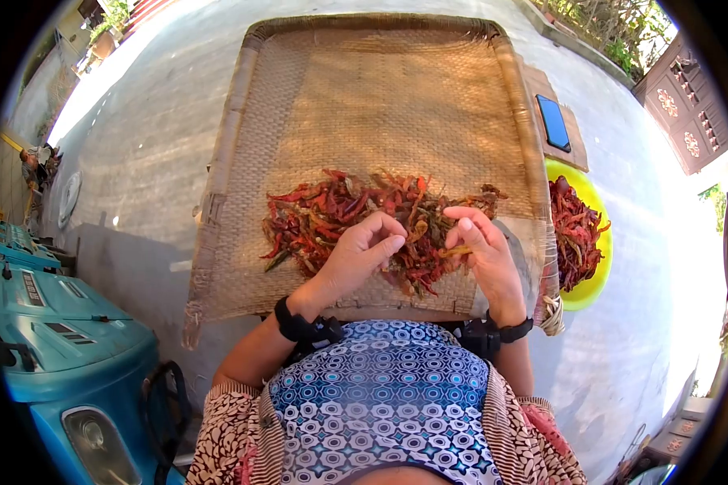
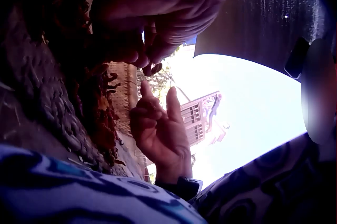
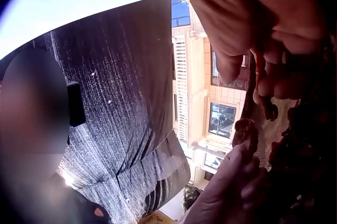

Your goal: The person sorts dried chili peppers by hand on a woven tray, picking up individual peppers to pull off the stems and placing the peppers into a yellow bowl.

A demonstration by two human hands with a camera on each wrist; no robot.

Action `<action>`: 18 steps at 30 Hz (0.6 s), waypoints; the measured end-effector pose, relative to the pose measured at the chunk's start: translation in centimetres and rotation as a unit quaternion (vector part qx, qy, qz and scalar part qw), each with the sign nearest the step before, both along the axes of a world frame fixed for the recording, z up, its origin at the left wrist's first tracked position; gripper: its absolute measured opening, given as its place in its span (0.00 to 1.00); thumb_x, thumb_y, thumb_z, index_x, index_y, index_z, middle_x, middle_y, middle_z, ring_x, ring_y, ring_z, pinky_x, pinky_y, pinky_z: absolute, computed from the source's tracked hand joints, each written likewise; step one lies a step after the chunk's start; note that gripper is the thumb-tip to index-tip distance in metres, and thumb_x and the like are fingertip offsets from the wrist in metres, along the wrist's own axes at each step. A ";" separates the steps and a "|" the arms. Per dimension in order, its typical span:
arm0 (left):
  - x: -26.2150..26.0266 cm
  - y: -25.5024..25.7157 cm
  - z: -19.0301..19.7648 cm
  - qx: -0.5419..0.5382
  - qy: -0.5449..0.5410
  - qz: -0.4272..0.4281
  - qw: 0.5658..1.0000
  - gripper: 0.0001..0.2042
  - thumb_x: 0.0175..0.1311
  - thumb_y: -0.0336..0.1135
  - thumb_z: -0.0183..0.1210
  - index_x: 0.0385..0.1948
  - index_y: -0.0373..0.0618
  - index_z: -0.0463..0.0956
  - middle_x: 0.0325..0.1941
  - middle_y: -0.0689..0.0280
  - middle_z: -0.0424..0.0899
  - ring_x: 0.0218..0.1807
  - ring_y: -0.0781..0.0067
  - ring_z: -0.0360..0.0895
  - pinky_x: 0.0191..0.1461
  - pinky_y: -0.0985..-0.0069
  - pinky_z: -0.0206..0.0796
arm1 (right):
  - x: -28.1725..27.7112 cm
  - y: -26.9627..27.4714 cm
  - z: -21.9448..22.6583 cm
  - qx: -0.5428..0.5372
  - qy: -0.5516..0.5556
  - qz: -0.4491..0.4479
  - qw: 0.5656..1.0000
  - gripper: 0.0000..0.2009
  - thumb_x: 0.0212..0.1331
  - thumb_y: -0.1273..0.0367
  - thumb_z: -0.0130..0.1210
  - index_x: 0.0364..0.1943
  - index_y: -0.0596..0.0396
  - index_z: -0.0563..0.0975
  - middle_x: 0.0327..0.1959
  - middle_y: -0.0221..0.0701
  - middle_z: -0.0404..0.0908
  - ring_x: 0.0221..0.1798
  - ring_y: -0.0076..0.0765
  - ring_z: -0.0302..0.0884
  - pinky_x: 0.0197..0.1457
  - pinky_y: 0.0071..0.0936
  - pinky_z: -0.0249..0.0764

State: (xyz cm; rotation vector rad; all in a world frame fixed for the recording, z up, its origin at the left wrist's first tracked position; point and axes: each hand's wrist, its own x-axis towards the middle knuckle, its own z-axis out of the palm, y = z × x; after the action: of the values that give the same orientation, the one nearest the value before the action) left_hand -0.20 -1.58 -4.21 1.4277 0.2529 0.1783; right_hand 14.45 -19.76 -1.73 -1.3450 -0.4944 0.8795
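Note:
A heap of dried chili peppers [image 1: 332,210], mostly red with some yellowish and dark ones, lies on a woven bamboo tray [image 1: 364,97]. Over the heap's near side, my left hand [image 1: 356,257] pinches a curled dried chili between thumb and forefinger; its end [image 3: 245,132] shows at the fingertips in the right wrist view. To the right of it, my right hand [image 1: 489,263] holds a long yellowish chili [image 1: 455,251] under its fingers. That same chili [image 3: 259,74] hangs from the fingers in the right wrist view. The two hands are a short way apart.
Right of the tray stands a yellow-green basin [image 1: 598,275] full of red chilies [image 1: 574,234]. Behind it a phone [image 1: 553,124] lies on a piece of cardboard [image 1: 578,153]. A blue vehicle [image 1: 73,339] is at the left, close to a dark chair-like frame [image 1: 166,404].

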 end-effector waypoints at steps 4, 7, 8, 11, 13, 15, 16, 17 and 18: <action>-0.3 -0.1 0.8 0.029 0.017 -0.019 0.999 0.07 0.71 0.34 0.54 0.44 0.44 0.74 0.32 0.74 0.75 0.30 0.88 0.71 0.33 0.86 0.66 | -1.8 2.4 -0.1 -0.044 -0.058 0.079 0.994 0.11 0.66 0.64 0.57 0.46 0.56 0.76 0.28 0.22 0.77 0.31 0.16 0.74 0.30 0.16 0.68; -0.5 -0.2 0.9 0.009 0.013 0.008 1.000 0.07 0.71 0.34 0.54 0.45 0.44 0.74 0.32 0.74 0.74 0.29 0.87 0.70 0.33 0.86 0.65 | -1.0 1.7 -0.3 -0.008 -0.113 0.036 0.993 0.08 0.65 0.67 0.58 0.42 0.57 0.76 0.29 0.22 0.77 0.30 0.15 0.73 0.30 0.14 0.68; -0.5 0.0 0.7 0.003 0.001 0.013 1.000 0.07 0.72 0.34 0.54 0.46 0.44 0.74 0.32 0.74 0.75 0.29 0.88 0.71 0.32 0.87 0.65 | -0.1 0.8 0.2 -0.005 -0.102 -0.003 0.995 0.09 0.65 0.67 0.58 0.42 0.57 0.76 0.29 0.22 0.78 0.30 0.14 0.73 0.30 0.14 0.67; -0.4 0.3 0.2 -0.003 -0.012 0.014 1.000 0.08 0.72 0.33 0.52 0.47 0.43 0.73 0.32 0.73 0.76 0.28 0.88 0.71 0.30 0.88 0.64 | 3.8 -2.7 0.7 0.012 -0.169 -0.187 0.968 0.10 0.65 0.69 0.57 0.46 0.58 0.76 0.30 0.22 0.78 0.31 0.14 0.72 0.30 0.13 0.66; -0.3 0.2 0.0 0.000 -0.011 0.011 1.000 0.07 0.73 0.33 0.52 0.47 0.43 0.73 0.32 0.72 0.76 0.28 0.88 0.71 0.30 0.88 0.65 | 5.9 -4.6 1.6 -0.024 -0.278 -0.338 0.899 0.18 0.65 0.68 0.57 0.56 0.60 0.71 0.31 0.25 0.80 0.31 0.15 0.71 0.32 0.13 0.65; -0.2 0.2 0.0 0.007 -0.008 0.010 1.000 0.07 0.73 0.33 0.51 0.47 0.43 0.73 0.32 0.72 0.76 0.27 0.88 0.71 0.28 0.88 0.65 | 6.7 -5.9 1.7 -0.058 -0.280 -0.421 0.861 0.20 0.64 0.69 0.57 0.58 0.61 0.69 0.31 0.26 0.79 0.32 0.16 0.72 0.34 0.14 0.65; 0.0 0.2 0.0 -0.003 -0.010 0.010 1.000 0.07 0.73 0.33 0.51 0.46 0.43 0.73 0.32 0.72 0.76 0.27 0.88 0.71 0.28 0.87 0.65 | 6.9 -6.3 1.4 -0.029 -0.244 -0.427 0.870 0.19 0.63 0.70 0.57 0.57 0.60 0.70 0.34 0.26 0.79 0.34 0.17 0.72 0.36 0.15 0.67; 0.1 0.4 0.0 -0.012 -0.010 0.011 1.000 0.07 0.73 0.33 0.51 0.46 0.43 0.73 0.32 0.72 0.76 0.27 0.87 0.71 0.27 0.87 0.65 | 6.8 -6.3 0.8 -0.005 -0.209 -0.387 0.898 0.19 0.63 0.71 0.57 0.56 0.60 0.70 0.36 0.27 0.79 0.36 0.18 0.72 0.39 0.16 0.68; 0.3 0.6 0.1 -0.021 -0.009 0.012 1.000 0.07 0.73 0.33 0.51 0.45 0.44 0.73 0.32 0.72 0.76 0.27 0.87 0.71 0.27 0.87 0.65 | 6.4 -5.7 0.4 0.019 -0.172 -0.346 0.922 0.18 0.63 0.71 0.57 0.56 0.59 0.71 0.39 0.27 0.79 0.38 0.18 0.73 0.41 0.17 0.69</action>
State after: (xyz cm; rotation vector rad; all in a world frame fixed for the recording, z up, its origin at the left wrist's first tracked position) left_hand 0.06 -0.99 -4.12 1.3812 0.2574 0.2043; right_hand 20.80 -25.47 -1.35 -1.5018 -0.2606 0.0483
